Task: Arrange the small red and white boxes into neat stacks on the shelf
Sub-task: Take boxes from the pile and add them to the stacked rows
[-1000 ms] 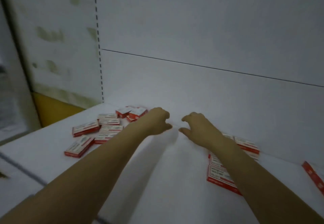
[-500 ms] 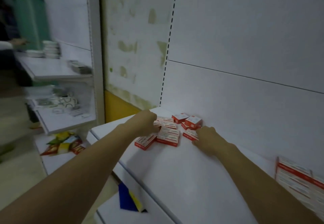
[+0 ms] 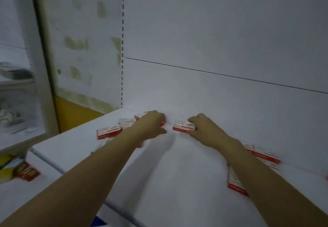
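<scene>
A small flat red and white cardboard box (image 3: 183,125) is pinched by the right hand (image 3: 205,130) at the back of the white shelf (image 3: 159,173), what the left hand (image 3: 152,126), curled among the loose boxes (image 3: 108,132), holds cannot be told, and neighbours could be knocked askew by hurried sweeping.

The red and white box (image 3: 183,125) is showing rows of small dark print on its white top, but the letters are looking too blurry to read. The red packet (image 3: 26,171) is showing pale marks, also too blurry.
</scene>
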